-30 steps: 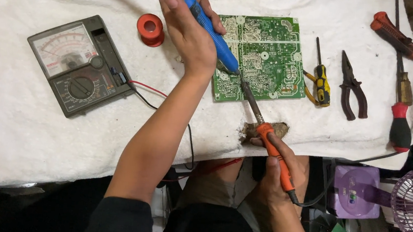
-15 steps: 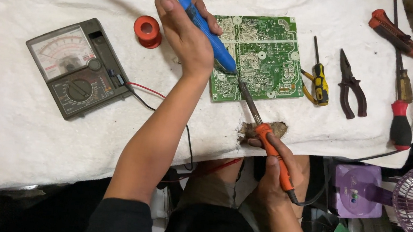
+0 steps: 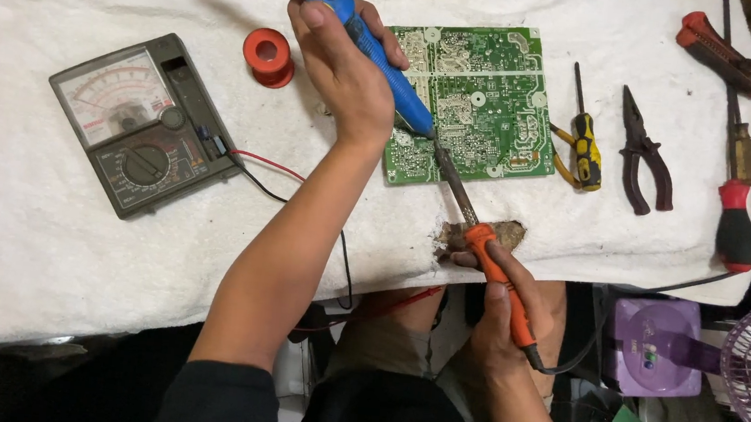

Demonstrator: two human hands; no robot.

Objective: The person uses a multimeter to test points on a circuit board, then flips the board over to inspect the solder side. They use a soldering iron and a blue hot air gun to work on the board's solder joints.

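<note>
- The left hand is wrapped around a blue plastic desoldering pump, its nozzle down at the lower left part of a green rectangular circuit board
- The right hand grips the orange handle of a soldering iron, fingers closed round it; the metal shaft slants up so that the tip meets the board just beside the pump's nozzle
- The board lies flat, solder side up, on a white towel that covers the bench, near its front edge; a scorched brown patch in the towel sits under the iron's shaft
- The board looks light, stiff and thin, and likely brittle at its joints and traces; it is best held by its bare edges, not by the soldered face
- The iron's shaft and tip are probably hot, so only the orange grip is safe to hold; its black cord trails off below the bench
- The pump seems light and rigid, easy to hold mid-barrel
- To the left lie a grey analogue multimeter with red and black leads and a red spool
- To the right lie a yellow-and-black screwdriver, dark red-handled pliers and a red-handled screwdriver
</note>
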